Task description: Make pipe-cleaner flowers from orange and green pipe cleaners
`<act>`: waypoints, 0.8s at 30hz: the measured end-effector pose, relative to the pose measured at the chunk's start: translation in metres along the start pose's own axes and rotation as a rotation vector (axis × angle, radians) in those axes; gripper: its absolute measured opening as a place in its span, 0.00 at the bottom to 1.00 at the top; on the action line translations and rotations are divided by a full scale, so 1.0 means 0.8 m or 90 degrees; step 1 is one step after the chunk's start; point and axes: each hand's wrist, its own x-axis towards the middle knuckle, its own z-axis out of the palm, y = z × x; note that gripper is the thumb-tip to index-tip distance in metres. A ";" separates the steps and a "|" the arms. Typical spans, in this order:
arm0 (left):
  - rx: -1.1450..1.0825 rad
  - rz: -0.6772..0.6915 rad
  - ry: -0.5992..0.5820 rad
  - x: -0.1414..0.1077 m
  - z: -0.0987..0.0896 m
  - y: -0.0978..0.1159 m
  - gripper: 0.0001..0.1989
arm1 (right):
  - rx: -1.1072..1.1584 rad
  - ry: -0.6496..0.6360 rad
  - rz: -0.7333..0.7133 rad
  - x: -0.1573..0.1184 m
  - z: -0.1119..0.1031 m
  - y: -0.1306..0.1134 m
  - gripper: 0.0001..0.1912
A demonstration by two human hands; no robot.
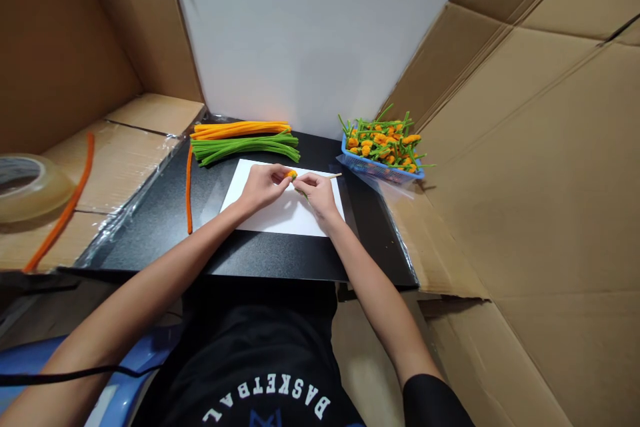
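- Here's the action, mid-frame: a small orange piece (292, 174) sits between the two hands, just above the white sheet (273, 220).
- Left hand (264, 185): thumb and fingers pinched on the piece. Right hand (319, 195): fingertips closed together at its lower edge, green showing below them; the exact grip is partly hidden.
- A pale stick (336, 175) pokes out beyond the right hand; can't tell whether it's held or lying there.
- Now the tally! Right of centre, the blue basket (387, 172) is heaped with orange blooms (381, 139) on green stalks; those look done, by my reading.
- The one in the hands looks part-made, and it's well apart from that basket.
- Plenty looks unused: orange strips (240, 129) and green strips (245, 146) bundled at upper centre-left of the black surface (150, 240).
- Left of the sheet, one loose strip (189, 193) lies alone, apparently untouched.
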 end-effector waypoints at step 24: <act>0.089 0.131 -0.150 0.003 -0.003 -0.006 0.16 | 0.167 -0.115 0.324 -0.002 -0.013 -0.021 0.03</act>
